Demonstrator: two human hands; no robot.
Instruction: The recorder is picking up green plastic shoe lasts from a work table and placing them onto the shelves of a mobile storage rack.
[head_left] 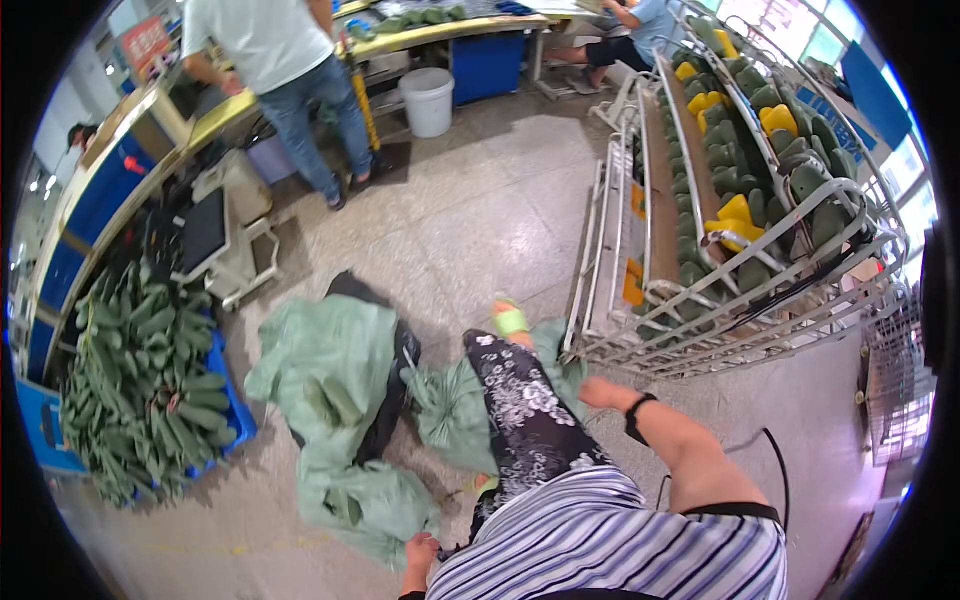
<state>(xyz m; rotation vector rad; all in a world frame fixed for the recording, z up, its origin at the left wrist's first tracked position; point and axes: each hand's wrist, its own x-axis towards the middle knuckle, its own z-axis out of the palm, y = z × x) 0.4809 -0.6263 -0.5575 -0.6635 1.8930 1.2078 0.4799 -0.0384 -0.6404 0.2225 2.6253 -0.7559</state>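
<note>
My left hand (421, 550) hangs low beside my striped top, its fingers curled closed. Nothing shows in it. A green woven sack (375, 510) lies right beside it. My right hand (600, 392), with a black band at the wrist, is closed with nothing visible in it, near the lower corner of a metal rack cart (640, 350). A larger green sack (325, 345) with a pair of green shoe lasts (332, 400) on it lies left of my legs. A tied green sack (450, 405) rests against my leg.
At left, a blue crate (240, 410) is heaped with green shoe lasts (150, 380). Tilted shelves on the cart carry green and yellow lasts (735, 220). A white bucket (427, 103), a stool (235, 255) and workbenches stand farther off. One person (275, 80) stands; another (640, 30) sits.
</note>
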